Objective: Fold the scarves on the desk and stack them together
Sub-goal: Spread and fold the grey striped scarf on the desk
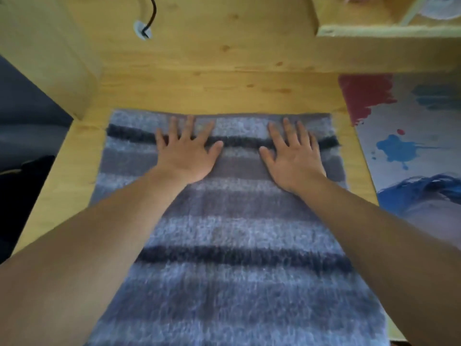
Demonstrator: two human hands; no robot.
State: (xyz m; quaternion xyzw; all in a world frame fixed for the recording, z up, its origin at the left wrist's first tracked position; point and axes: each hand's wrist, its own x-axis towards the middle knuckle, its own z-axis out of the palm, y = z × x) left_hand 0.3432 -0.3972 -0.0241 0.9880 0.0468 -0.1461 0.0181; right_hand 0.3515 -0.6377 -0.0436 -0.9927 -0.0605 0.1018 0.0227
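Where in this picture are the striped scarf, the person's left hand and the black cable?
striped scarf [237, 228]: head view, on a light band between the forearms.
left hand [185, 156]: head view, on the back of the hand lying flat on the scarf.
black cable [152, 13]: head view, on the cord above the desk's grommet.

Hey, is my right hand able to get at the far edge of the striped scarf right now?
Probably yes. The right hand lies flat on the striped scarf, fingers pointing at its far edge, and only bare desk lies beyond it; nothing blocks the way.
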